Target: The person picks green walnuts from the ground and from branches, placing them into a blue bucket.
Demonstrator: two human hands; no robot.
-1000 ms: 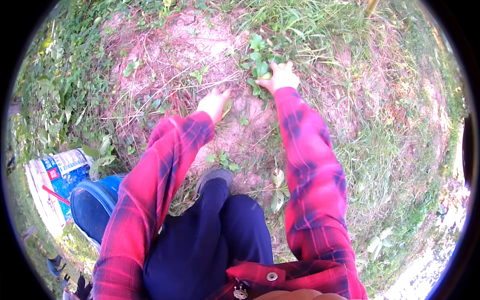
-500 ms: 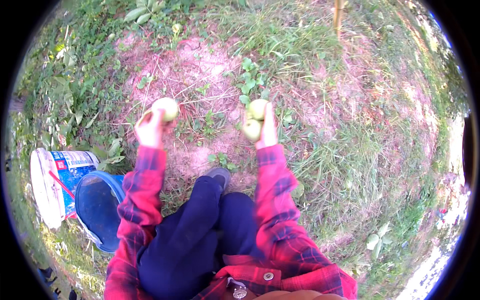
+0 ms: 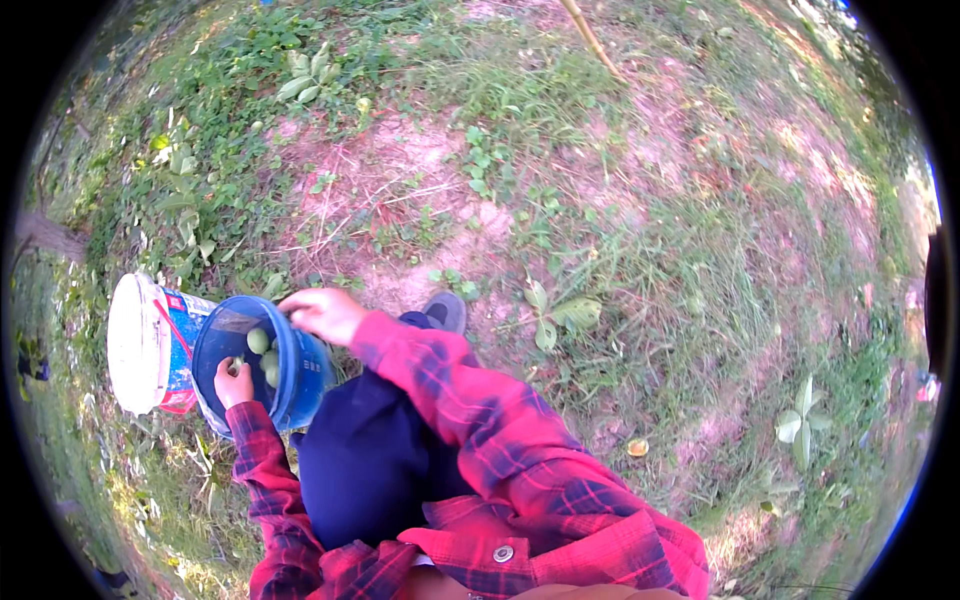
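A blue bucket [image 3: 300,372] stands at my left side, its mouth showing. Several green apples [image 3: 258,341] are inside it. My left hand [image 3: 235,386] reaches into the mouth, its fingers closed around a small part of a green apple [image 3: 234,366], mostly hidden by them. At the bucket's far right rim is my right hand [image 3: 328,315], fingers stretched out over the edge with no apple visible in them. Its fingertips are partly hidden.
A white-and-blue pail [image 3: 135,345] with a red handle stands against the bucket's left side. My shoe [image 3: 446,312] is just right of the bucket. A half-eaten-looking yellowish fruit [image 3: 638,448] lies in the grass, and a wooden stick [image 3: 592,40] rises at the top.
Both hands have moved from over the ground to the bucket on the left. The two apples have left my right hand. Apples now show inside the bucket, which showed none before.
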